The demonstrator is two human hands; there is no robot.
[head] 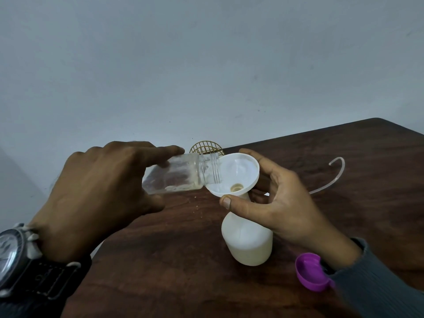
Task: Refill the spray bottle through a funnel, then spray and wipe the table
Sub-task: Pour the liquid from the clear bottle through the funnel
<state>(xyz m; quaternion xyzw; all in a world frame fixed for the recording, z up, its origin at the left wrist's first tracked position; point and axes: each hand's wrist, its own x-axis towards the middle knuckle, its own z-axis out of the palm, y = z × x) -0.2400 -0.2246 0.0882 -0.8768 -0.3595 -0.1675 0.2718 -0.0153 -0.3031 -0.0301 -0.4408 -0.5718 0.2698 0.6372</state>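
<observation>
Gripping clear jar (pixel 181 176) w/ L hand (pixel 98 191), tipped near-flat, mouth over funnel (pixel 236 173) rim; pinching funnel rim w/ R hand (pixel 282 203), thumb in front, fingers behind; seated in neck of white spray bottle (pixel 247 242), upright on brown table (pixel 183 260); w/ purple cap (pixel 309 275) by R wrist.

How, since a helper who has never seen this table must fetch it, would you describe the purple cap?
Start at the dark wooden table and find the white bottle with the funnel on top. Just right of it, by the grey sleeve, lies the purple cap, hollow side showing. It is the only purple thing; its neighbours are white or clear.
</observation>
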